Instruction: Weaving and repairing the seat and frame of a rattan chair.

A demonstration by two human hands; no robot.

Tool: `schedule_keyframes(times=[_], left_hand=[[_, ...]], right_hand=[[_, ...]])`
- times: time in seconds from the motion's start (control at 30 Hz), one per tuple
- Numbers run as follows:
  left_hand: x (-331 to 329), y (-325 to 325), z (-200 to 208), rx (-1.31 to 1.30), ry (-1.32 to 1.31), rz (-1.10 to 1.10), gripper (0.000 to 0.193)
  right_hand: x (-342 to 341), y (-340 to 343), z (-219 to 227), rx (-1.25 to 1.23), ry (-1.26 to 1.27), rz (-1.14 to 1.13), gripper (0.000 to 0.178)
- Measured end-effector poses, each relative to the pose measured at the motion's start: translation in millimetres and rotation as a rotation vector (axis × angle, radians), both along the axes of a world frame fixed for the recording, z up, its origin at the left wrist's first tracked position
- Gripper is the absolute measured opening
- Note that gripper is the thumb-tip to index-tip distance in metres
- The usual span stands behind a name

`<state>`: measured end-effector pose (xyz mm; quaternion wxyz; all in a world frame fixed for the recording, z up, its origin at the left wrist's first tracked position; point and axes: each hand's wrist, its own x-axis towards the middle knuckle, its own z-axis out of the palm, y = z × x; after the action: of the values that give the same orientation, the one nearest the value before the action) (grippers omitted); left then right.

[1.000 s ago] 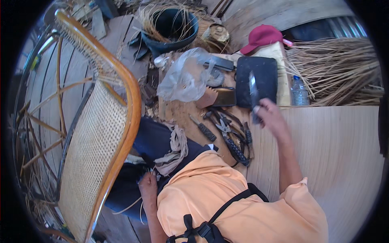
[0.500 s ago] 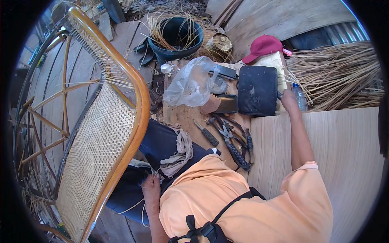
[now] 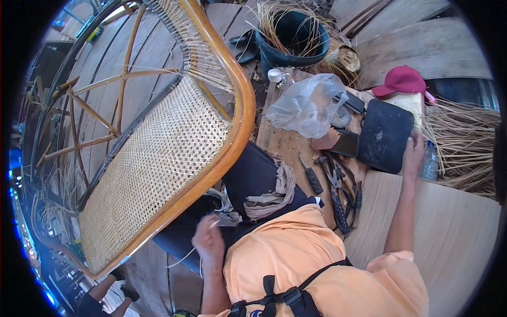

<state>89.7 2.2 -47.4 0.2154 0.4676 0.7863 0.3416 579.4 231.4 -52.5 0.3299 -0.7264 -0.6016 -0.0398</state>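
In front of me on the left leans a chair frame (image 3: 243, 100) with a woven cane panel (image 3: 158, 164). Below its wooden rim, above my lap, my left hand (image 3: 208, 240) is closed in a pinch on a thin pale cane strand (image 3: 185, 258). The hand is slightly blurred. My right arm reaches far to the right, where my right hand (image 3: 413, 156) is closed at the right edge of a flat black case (image 3: 387, 134). What its fingers hold, if anything, is hidden. Loose cane ends stick out along the frame's upper part.
A low board (image 3: 280, 140) carries a clear plastic bag (image 3: 309, 105), a phone (image 3: 346, 142), an awl-like tool (image 3: 311, 177) and pliers (image 3: 335, 185). Behind stands a dark bucket (image 3: 290, 53) with cane strips. A red cap (image 3: 400, 80), a bottle (image 3: 430, 161) and cane bundles (image 3: 462, 137) lie right.
My view has turned left, so things appear shifted right. My left hand has risen from my lap with the strand. My right hand has moved nearer along the black case's edge.
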Motion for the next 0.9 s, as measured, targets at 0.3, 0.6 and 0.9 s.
schedule_keyframes(times=[0.3, 0.6, 0.9], left_hand=[[-88.5, 15.3, 0.4, 0.359, 0.270, 0.580, 0.027], [-105.2, 25.2, -0.7, 0.431, 0.643, 0.502, 0.014], [-153.4, 56.5, 37.9, 0.592, 0.678, 0.519, 0.014]], right_hand=[[-297.3, -39.1, 32.6, 0.008, 0.453, 0.927, 0.028], [-391.9, -7.1, 44.0, 0.026, 0.403, 1.096, 0.023], [-443.6, 39.3, 57.0, 0.098, 0.274, 1.072, 0.020]])
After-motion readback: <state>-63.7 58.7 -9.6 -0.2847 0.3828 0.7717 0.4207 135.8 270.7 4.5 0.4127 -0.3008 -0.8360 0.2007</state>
